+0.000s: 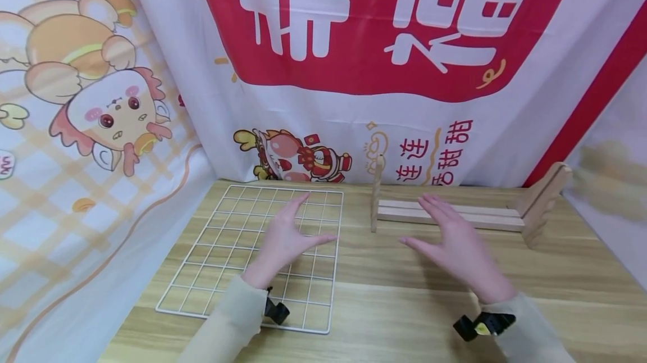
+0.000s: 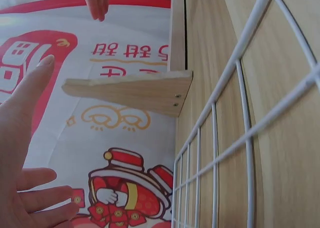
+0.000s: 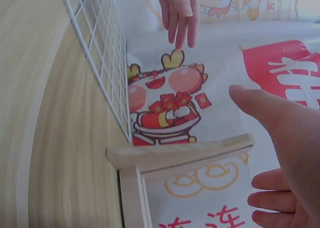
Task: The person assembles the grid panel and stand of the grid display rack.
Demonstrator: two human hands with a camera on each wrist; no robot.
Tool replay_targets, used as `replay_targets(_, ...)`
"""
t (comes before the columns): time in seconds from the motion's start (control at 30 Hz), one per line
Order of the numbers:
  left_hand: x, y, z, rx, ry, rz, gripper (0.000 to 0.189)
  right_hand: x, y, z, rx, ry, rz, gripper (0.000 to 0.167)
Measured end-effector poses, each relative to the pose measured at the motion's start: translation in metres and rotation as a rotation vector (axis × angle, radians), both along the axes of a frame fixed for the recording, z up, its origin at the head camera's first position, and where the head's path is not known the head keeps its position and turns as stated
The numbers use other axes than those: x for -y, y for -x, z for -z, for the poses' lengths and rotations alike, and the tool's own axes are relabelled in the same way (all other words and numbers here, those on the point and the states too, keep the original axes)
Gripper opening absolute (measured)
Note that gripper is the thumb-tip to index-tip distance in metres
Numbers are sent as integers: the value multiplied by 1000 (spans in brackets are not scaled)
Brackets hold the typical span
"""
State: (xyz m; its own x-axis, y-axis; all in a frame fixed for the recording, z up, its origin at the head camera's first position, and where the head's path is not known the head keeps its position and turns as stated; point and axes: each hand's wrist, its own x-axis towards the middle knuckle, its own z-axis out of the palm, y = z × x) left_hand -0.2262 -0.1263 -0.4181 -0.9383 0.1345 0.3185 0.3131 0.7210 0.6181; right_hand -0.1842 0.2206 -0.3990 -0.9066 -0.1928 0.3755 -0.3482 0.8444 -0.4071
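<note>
"Which step are you on?"
"Between grips, I'd judge: my left hand [image 1: 284, 239] hovers above the white wire grid [image 1: 245, 247], my right hand [image 1: 457, 245] near the slatted wooden rack [image 1: 485, 221], both empty. Grid lies left on the wood-grain tabletop [image 1: 384, 312], rack stands toward the back right."
"And the next move?"
"Probably calls for lowering my fingers round an edge."
"Your pose?"
"Arms forward, fingers apart from thumbs, thumbs pointing inward."

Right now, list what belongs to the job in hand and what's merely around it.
Probably the job:
- white wire grid, beneath the left hand
- wooden rack, nearest the right hand

Probably just around:
- printed cloth behind the table
- black devices on both wrists
</note>
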Motion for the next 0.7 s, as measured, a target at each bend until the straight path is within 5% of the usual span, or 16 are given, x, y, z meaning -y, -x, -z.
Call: replay_targets(0.7,63,-1,-4,24,-87,-109,114,49,6,9,57,122,-78,92)
